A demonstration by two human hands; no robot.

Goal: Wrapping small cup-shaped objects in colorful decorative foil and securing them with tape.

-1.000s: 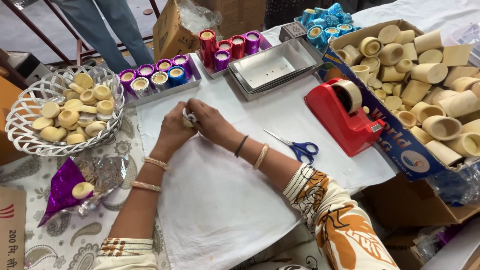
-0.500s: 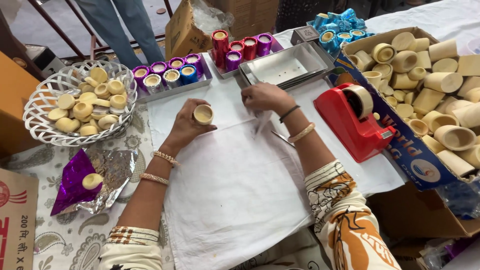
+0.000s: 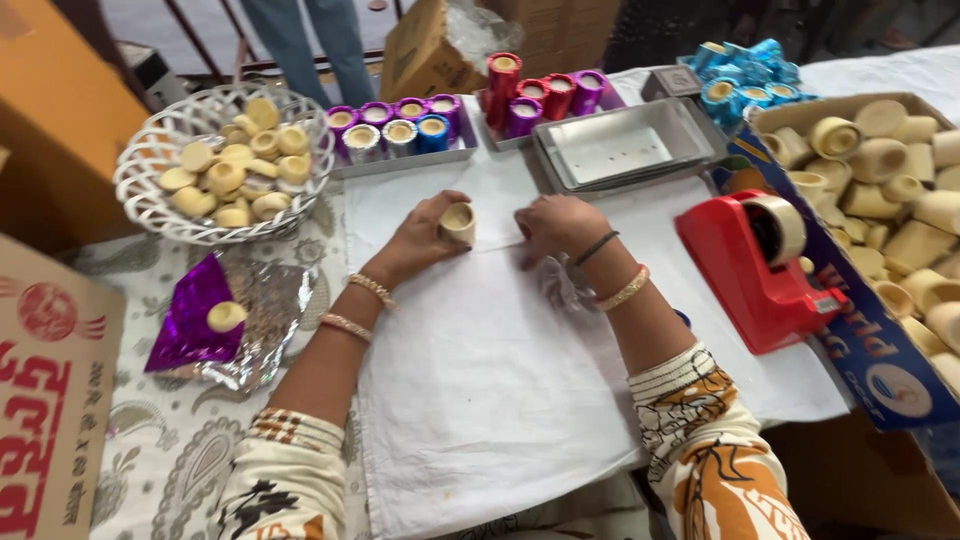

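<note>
My left hand point(image 3: 420, 240) holds a small cream-coloured cup point(image 3: 458, 222) upright, just above the white cloth point(image 3: 500, 400). My right hand point(image 3: 555, 225) rests a short way to the right of the cup. Its fingers are curled down on the cloth over a crinkled clear film point(image 3: 560, 278), and the grip is hidden. Both wrists wear bangles.
A white basket point(image 3: 150, 215) of cream cups stands at the left, with purple foil point(image 3: 195, 325) carrying one cup below it. Trays of foil-wrapped cups point(image 3: 400, 135) and an empty steel tray point(image 3: 620, 150) line the back. A red tape dispenser point(image 3: 760, 270) and a box of cream cups point(image 3: 880, 170) are on the right.
My hands were together around the cup, then my right hand reached away to the back right. Now it has come back down onto the cloth beside the cup.
</note>
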